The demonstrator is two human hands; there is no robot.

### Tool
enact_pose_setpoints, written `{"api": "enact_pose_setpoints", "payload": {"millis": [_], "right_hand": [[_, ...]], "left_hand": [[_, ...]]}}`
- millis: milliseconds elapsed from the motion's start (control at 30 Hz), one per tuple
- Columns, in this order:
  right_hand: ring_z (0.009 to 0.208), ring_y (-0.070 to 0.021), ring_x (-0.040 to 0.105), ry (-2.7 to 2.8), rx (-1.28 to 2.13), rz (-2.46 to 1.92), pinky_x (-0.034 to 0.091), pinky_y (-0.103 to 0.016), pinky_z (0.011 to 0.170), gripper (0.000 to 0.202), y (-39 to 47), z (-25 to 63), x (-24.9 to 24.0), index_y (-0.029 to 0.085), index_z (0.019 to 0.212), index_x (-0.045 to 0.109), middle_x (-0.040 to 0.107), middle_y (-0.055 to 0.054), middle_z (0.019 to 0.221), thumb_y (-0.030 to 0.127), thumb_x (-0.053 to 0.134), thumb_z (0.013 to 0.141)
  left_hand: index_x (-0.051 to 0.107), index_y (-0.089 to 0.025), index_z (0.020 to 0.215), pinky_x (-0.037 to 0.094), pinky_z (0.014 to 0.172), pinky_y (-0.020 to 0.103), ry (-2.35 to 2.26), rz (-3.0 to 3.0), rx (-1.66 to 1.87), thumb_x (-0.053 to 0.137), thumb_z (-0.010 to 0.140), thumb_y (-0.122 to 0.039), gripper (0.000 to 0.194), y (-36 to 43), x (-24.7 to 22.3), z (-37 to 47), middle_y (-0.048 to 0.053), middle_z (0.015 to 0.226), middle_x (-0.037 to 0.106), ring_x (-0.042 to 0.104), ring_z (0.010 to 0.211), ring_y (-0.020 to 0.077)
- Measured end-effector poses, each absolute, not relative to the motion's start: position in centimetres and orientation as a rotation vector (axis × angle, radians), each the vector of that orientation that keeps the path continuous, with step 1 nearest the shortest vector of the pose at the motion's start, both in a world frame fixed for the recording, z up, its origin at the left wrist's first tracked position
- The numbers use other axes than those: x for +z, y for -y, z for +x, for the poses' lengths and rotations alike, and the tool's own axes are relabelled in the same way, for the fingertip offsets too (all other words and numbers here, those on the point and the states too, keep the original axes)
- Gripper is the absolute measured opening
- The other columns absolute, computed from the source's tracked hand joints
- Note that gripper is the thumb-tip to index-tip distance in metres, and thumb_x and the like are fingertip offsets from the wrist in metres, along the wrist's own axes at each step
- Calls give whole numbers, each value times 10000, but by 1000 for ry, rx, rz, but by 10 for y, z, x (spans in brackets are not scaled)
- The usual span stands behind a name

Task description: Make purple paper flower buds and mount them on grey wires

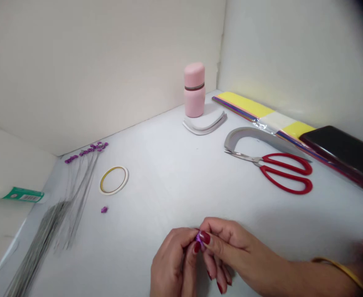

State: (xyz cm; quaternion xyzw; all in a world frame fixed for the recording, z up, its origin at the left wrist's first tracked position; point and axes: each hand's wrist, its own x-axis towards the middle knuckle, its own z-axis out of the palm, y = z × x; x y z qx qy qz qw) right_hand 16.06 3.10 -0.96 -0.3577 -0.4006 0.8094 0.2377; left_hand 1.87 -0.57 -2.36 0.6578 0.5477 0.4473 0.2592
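Between the fingertips of both hands is a small crinkled purple bud (199, 238), mostly covered by the fingers. My left hand (173, 260) pinches it from the left with thumb and forefinger. From the right, my right hand (231, 247) presses it with the thumb, while its lower fingers curl loosely beneath. A similar loose purple bud (104, 209) lies on the table to the left. Just behind that is a roll of white tape (126, 181). Several thin wire stems (84, 185) with purple tips are laid out at the far left.
A bundle of bare wires (42, 243) runs along the left edge, near a green-and-white tube (27, 194). Red-handled scissors (258, 161), grey strips (206, 131), a pink bottle (194, 90), packed coloured sheets (246, 105) and a dark case (342, 152) lie behind and right.
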Motion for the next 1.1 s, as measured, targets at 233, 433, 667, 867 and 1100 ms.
{"api": "enact_pose_setpoints", "payload": {"millis": [233,433,667,867,1100], "right_hand": [[402,-46,468,1091,2168,-1039,314,-164,413,365,-35,162,-5,140,735,511,530,36,538,488,465,836],[432,-55,482,1195,2164,-1018,332,-172,435,331,-38,165,-6,149,729,489,538,32,566,466,495,826],[406,-51,459,1314,2257,-1029,300,-158,406,339,-46,169,-3,154,717,479,518,39,532,461,441,854],[355,-26,350,1409,2234,-1101,266,-138,368,339,-45,168,0,168,696,438,452,71,504,457,405,871],[329,-25,347,1255,2299,-1064,251,-131,343,374,-36,166,-4,180,684,416,458,70,488,513,398,853]], "left_hand": [[605,-224,960,520,668,243,-1674,1883,1227,540,799,-195,176,11,-24,19,29,820,684,647,711,154],[626,-194,927,484,668,182,-1592,1952,1191,526,800,-105,185,11,-21,16,27,813,689,634,719,119],[634,-227,932,485,619,169,-1416,1860,1171,511,807,-133,199,7,-20,11,18,794,698,635,695,111],[649,-197,873,503,603,167,-1504,2098,1228,543,774,-100,175,7,-18,13,19,731,713,649,626,111],[625,-185,748,500,551,161,-1591,2349,1378,592,671,-57,153,4,-17,19,-13,563,681,625,506,101]]}}
